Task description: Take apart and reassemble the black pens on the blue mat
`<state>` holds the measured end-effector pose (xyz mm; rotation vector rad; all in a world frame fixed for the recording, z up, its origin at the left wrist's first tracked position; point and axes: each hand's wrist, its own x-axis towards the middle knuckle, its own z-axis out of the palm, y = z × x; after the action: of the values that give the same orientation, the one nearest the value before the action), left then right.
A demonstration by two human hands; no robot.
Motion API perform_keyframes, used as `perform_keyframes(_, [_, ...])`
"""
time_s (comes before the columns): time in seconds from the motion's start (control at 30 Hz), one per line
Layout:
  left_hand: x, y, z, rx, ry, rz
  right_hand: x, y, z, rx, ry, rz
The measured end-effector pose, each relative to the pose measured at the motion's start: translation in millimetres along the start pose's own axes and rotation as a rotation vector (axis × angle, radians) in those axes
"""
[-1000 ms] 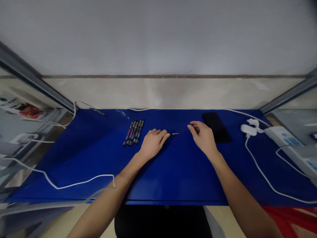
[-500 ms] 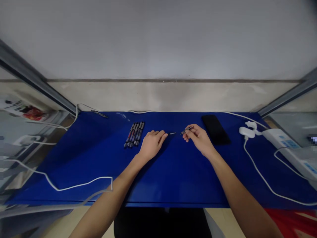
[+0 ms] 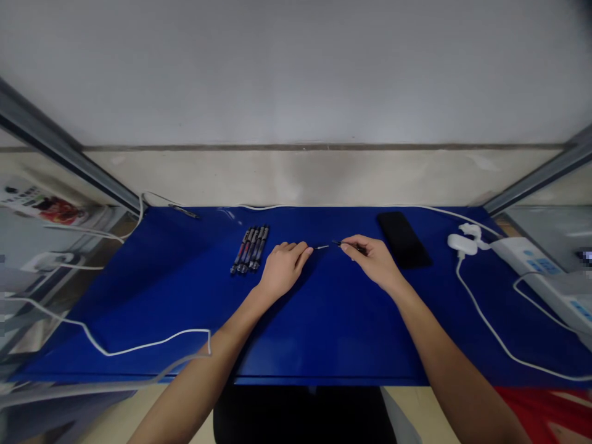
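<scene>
My left hand (image 3: 283,266) lies on the blue mat (image 3: 324,320), fingers curled, pinching a thin metal tool (image 3: 321,247) whose tip pokes out to the right. My right hand (image 3: 374,260) is closed on a slim dark screwdriver (image 3: 346,244), its tip pointing left toward the tip of the thin metal tool. The two tips are close together, a small gap between them. A row of several dark screwdrivers (image 3: 250,248) lies just left of my left hand. A black phone (image 3: 403,238) lies face up on the mat to the right of my right hand.
A white charger plug (image 3: 462,242) and white power strip (image 3: 531,256) sit at the right, with a white cable (image 3: 490,324) trailing over the mat. Another white cable (image 3: 139,342) loops over the mat's left front. A small dark tool (image 3: 184,211) lies at the back left corner.
My right hand went from resting open beside the phone to holding a slim screwdriver, then moved it left toward the tool in my left hand. My left hand stayed in place.
</scene>
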<state>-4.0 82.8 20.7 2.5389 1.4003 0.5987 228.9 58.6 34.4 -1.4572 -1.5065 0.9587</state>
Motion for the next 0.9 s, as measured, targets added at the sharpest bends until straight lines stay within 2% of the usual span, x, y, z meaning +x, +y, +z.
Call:
perform_keyframes(0.5, [-1, 3, 1, 0.026, -0.033, 0.028, -2, -4, 3, -0.053, -0.070, -0.074])
perform_keyframes(0.7, [-6, 12, 4, 0.040, -0.115, 0.146, -7, -6, 21, -0.118, -0.213, -0.158])
perform_keyframes(0.9, [-8, 13, 5, -0.071, -0.119, 0.103, -10, -8, 24, -0.121, -0.259, -0.152])
